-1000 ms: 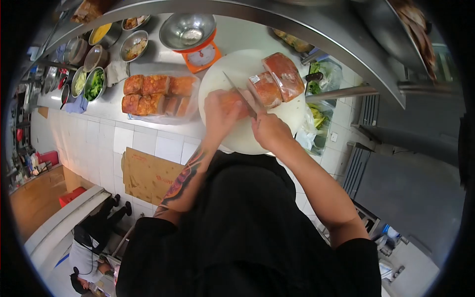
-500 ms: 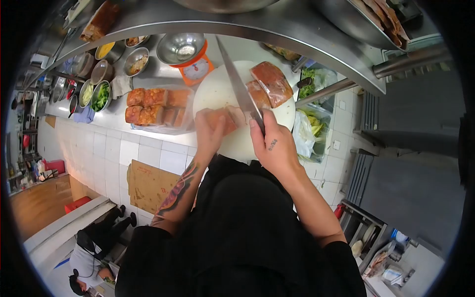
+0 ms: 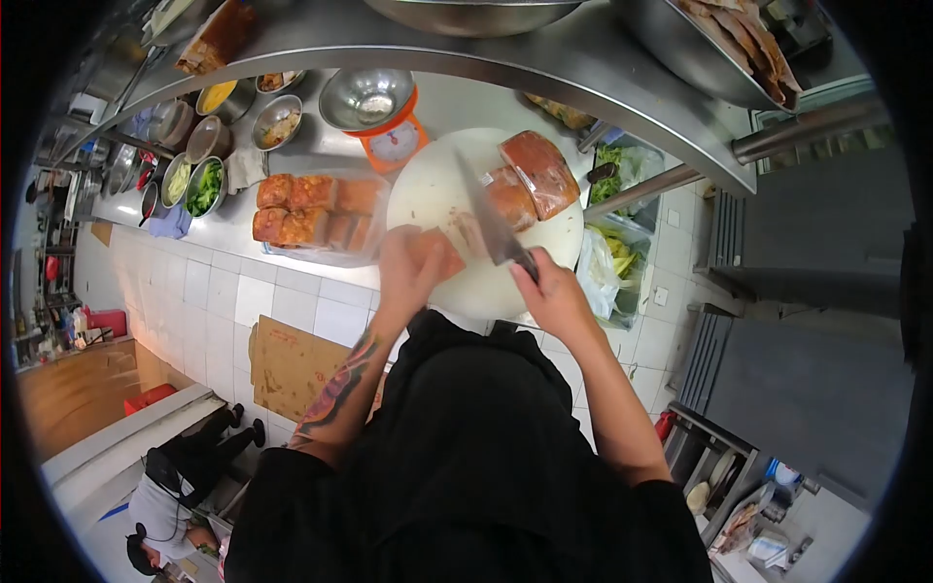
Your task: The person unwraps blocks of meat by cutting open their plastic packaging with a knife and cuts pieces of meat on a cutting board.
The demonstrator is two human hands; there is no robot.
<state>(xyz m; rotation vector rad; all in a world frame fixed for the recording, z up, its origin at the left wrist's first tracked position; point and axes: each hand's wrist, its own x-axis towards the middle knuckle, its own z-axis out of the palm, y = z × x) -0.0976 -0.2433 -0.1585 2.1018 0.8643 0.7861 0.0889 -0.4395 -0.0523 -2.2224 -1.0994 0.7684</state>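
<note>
My left hand (image 3: 406, 264) is closed around a block of pork (image 3: 439, 257) on the lower left of a round white cutting board (image 3: 420, 189). My right hand (image 3: 559, 296) grips the dark handle of a large knife (image 3: 492, 222), its blade pointing up and left across the board. Just left of the blade lies a cut slice of pork (image 3: 470, 233), apart from the block. Two plastic-wrapped slabs of roast pork (image 3: 540, 175) rest at the board's upper right; the blade partly overlaps the smaller one's left side.
Left of the board is a plastic tray of roast pork blocks (image 3: 309, 209). Behind it stands an orange scale (image 3: 397, 146) bearing a metal bowl (image 3: 365, 97). Overhead runs a steel shelf (image 3: 583, 73). Bins of greens (image 3: 622, 248) sit at right. Another person (image 3: 175, 505) is at lower left.
The knife and my right hand have shifted right and toward me, off the block. A gap now shows between the block and the slice. My left hand keeps its hold.
</note>
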